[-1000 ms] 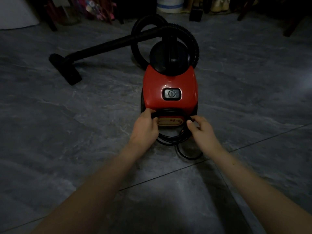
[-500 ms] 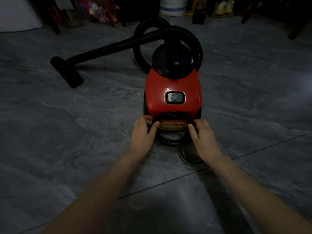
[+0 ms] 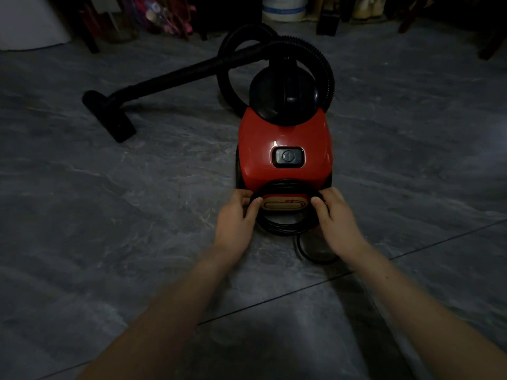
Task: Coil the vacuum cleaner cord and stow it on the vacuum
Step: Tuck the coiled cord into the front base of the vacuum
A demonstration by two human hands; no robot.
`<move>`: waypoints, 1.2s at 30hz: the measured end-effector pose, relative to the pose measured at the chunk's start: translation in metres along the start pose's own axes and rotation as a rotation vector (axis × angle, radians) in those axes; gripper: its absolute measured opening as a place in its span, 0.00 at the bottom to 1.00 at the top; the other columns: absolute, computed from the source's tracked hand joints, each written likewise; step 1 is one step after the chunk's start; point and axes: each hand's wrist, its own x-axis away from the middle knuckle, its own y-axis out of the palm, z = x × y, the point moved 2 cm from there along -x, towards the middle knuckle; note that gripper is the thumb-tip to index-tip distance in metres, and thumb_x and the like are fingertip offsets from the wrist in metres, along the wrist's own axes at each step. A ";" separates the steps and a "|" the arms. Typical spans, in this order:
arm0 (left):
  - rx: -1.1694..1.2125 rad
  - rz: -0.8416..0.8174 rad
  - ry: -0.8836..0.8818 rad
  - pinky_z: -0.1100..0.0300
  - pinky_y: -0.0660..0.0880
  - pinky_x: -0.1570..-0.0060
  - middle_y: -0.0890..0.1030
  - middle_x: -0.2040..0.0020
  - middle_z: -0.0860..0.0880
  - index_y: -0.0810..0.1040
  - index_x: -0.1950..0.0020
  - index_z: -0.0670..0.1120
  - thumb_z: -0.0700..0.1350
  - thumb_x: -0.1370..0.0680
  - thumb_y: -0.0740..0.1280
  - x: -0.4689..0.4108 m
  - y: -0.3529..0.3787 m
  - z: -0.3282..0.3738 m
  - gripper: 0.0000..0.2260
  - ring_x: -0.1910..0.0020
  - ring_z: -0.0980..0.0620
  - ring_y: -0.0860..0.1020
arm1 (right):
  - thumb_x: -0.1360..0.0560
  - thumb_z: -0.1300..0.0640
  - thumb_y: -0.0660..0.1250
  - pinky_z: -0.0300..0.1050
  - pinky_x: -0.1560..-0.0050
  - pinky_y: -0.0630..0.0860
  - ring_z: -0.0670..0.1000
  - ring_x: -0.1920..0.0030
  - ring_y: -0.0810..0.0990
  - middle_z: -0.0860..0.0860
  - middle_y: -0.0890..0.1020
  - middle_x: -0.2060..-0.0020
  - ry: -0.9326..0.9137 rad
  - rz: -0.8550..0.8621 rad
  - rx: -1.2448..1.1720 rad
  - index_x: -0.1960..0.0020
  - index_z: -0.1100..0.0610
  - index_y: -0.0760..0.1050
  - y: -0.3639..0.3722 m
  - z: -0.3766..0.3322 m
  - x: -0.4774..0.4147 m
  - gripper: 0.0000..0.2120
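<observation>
Both hands pinch the coiled cord (image 3: 285, 229) at the vacuum's (image 3: 285, 138) rear: left hand (image 3: 236, 218) on its left side, right hand (image 3: 336, 215) on its right

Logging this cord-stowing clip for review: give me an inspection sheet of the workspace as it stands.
Surface: grey tiled floor, dimly lit.
Job's things: red vacuum on the floor; black cord coiled at its near end.
Clutter: bucket at the far edge.
Grips: left hand and right hand each hold one side of the coil.
Cables: one loop of cord lies loose on the floor.
Surroundings: hose and wand behind the vacuum.
</observation>
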 end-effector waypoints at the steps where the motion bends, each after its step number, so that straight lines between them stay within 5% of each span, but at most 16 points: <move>1: 0.010 -0.003 -0.011 0.71 0.68 0.60 0.80 0.52 0.49 0.74 0.42 0.44 0.50 0.22 0.65 -0.001 0.000 0.000 0.13 0.54 0.53 0.78 | 0.18 0.58 0.57 0.21 0.53 0.64 0.43 0.50 0.72 0.49 0.74 0.50 0.007 -0.003 0.002 0.41 0.58 0.75 -0.001 0.000 -0.001 0.11; 10: 0.115 -0.035 -0.087 0.60 0.75 0.52 0.82 0.51 0.47 0.76 0.44 0.45 0.51 0.23 0.66 -0.004 0.002 -0.007 0.13 0.51 0.52 0.80 | 0.21 0.55 0.63 0.23 0.54 0.66 0.49 0.50 0.75 0.51 0.76 0.52 0.034 -0.027 -0.014 0.43 0.60 0.78 -0.005 0.005 -0.001 0.11; 16: 0.113 -0.031 -0.091 0.72 0.69 0.63 0.79 0.59 0.49 0.76 0.46 0.44 0.51 0.24 0.67 -0.007 0.003 -0.011 0.13 0.60 0.56 0.76 | 0.21 0.54 0.64 0.24 0.56 0.66 0.48 0.52 0.75 0.51 0.76 0.53 0.021 -0.052 0.046 0.44 0.59 0.78 -0.008 0.005 -0.003 0.11; 21: 0.086 -0.011 -0.066 0.70 0.68 0.63 0.79 0.59 0.49 0.76 0.46 0.43 0.49 0.22 0.65 -0.007 0.005 -0.009 0.11 0.61 0.54 0.75 | 0.19 0.58 0.58 0.33 0.55 0.62 0.49 0.53 0.72 0.52 0.71 0.53 -0.043 -0.133 0.133 0.47 0.63 0.74 -0.004 0.002 -0.008 0.10; 25: 0.050 0.018 -0.006 0.78 0.66 0.64 0.80 0.56 0.47 0.75 0.44 0.39 0.44 0.20 0.63 -0.004 0.007 0.000 0.10 0.59 0.53 0.76 | 0.18 0.58 0.57 0.33 0.57 0.63 0.49 0.56 0.72 0.52 0.72 0.54 -0.063 -0.137 0.145 0.49 0.62 0.73 -0.003 0.002 -0.009 0.08; 29: 0.054 0.024 -0.002 0.78 0.66 0.65 0.79 0.57 0.49 0.75 0.44 0.39 0.44 0.20 0.62 -0.004 0.006 0.001 0.10 0.61 0.55 0.76 | 0.19 0.58 0.58 0.34 0.64 0.61 0.43 0.65 0.68 0.46 0.67 0.63 -0.101 -0.147 0.206 0.57 0.56 0.67 -0.005 0.003 -0.013 0.08; 36: 0.041 0.023 0.007 0.78 0.66 0.66 0.78 0.62 0.51 0.76 0.46 0.41 0.47 0.21 0.64 -0.002 0.004 0.004 0.10 0.65 0.64 0.74 | 0.19 0.60 0.58 0.32 0.66 0.62 0.41 0.67 0.68 0.44 0.66 0.66 -0.084 -0.103 0.166 0.60 0.57 0.66 -0.005 0.000 -0.012 0.11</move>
